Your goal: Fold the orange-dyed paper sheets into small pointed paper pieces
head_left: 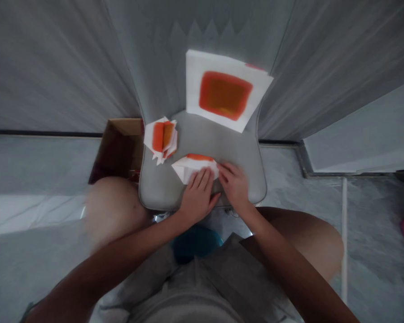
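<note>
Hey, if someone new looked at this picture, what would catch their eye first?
The large white sheet with a bold orange-and-brown square stands out first, resting upright against the back of the grey chair. Below it on the seat, the left hand and right hand press on a folded white paper with an orange edge. To their left on the seat sits a bulky folded white-and-orange paper piece.

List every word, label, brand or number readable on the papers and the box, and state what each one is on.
None can be read: the large orange-printed sheet, the folded paper under the left hand and right hand, the folded bundle and the cardboard box show no letters or numbers; the pink strip on the sheet's corner is too small and blurred to tell.
</note>
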Action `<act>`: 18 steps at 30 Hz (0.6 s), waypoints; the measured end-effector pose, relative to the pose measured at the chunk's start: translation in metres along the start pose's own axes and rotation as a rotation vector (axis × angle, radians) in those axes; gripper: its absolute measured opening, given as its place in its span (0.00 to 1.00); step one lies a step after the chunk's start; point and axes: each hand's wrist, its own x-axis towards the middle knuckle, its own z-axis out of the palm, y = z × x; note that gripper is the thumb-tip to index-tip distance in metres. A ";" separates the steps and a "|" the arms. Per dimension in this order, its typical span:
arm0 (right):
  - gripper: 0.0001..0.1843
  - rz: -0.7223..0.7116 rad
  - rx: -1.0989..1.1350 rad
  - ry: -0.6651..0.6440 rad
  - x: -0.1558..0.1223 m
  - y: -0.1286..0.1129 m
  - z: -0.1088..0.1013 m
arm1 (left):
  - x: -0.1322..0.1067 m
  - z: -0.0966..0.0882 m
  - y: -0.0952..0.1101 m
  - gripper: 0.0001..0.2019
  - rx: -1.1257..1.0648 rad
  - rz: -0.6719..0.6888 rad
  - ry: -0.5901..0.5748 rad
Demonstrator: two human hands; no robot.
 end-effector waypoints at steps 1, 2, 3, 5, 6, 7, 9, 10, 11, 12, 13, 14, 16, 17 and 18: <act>0.21 -0.042 0.005 -0.026 0.000 0.000 -0.001 | 0.000 0.000 0.000 0.33 -0.011 -0.002 0.003; 0.21 -0.081 0.010 -0.053 0.000 0.001 -0.002 | 0.001 0.000 -0.001 0.34 -0.027 -0.002 0.009; 0.22 -0.112 0.017 -0.076 -0.001 0.001 -0.003 | 0.001 0.000 -0.002 0.34 -0.046 -0.003 0.016; 0.23 -0.147 0.034 -0.102 -0.001 0.001 -0.004 | 0.002 0.000 -0.004 0.35 -0.084 -0.010 0.035; 0.23 -0.155 0.042 -0.107 -0.001 0.001 -0.004 | 0.002 0.000 -0.005 0.36 -0.098 -0.016 0.044; 0.23 -0.159 0.047 -0.109 -0.001 0.002 -0.004 | 0.002 0.000 -0.005 0.37 -0.108 -0.021 0.049; 0.23 -0.159 0.052 -0.116 -0.001 0.003 -0.004 | 0.002 0.001 -0.006 0.38 -0.118 -0.034 0.052; 0.23 -0.158 0.052 -0.122 -0.001 0.003 -0.004 | 0.002 0.001 -0.007 0.39 -0.121 -0.043 0.050; 0.23 -0.156 0.052 -0.128 -0.001 0.003 -0.004 | 0.003 0.001 -0.006 0.40 -0.122 -0.052 0.047; 0.23 -0.156 0.052 -0.134 -0.001 0.004 -0.004 | 0.003 0.002 -0.006 0.41 -0.122 -0.062 0.044; 0.23 -0.158 0.050 -0.140 -0.001 0.004 -0.004 | 0.003 0.001 -0.006 0.42 -0.122 -0.069 0.041; 0.23 -0.162 0.048 -0.142 -0.001 0.004 -0.005 | 0.004 0.001 -0.006 0.43 -0.121 -0.074 0.038; 0.22 -0.169 0.041 -0.142 -0.001 0.003 -0.005 | 0.004 -0.001 -0.006 0.44 -0.115 -0.074 0.030; 0.22 -0.172 0.038 -0.144 -0.001 0.003 -0.006 | 0.005 -0.002 -0.007 0.44 -0.107 -0.072 0.024; 0.22 -0.177 0.038 -0.148 -0.001 0.003 -0.006 | 0.005 -0.004 -0.008 0.44 -0.096 -0.069 0.018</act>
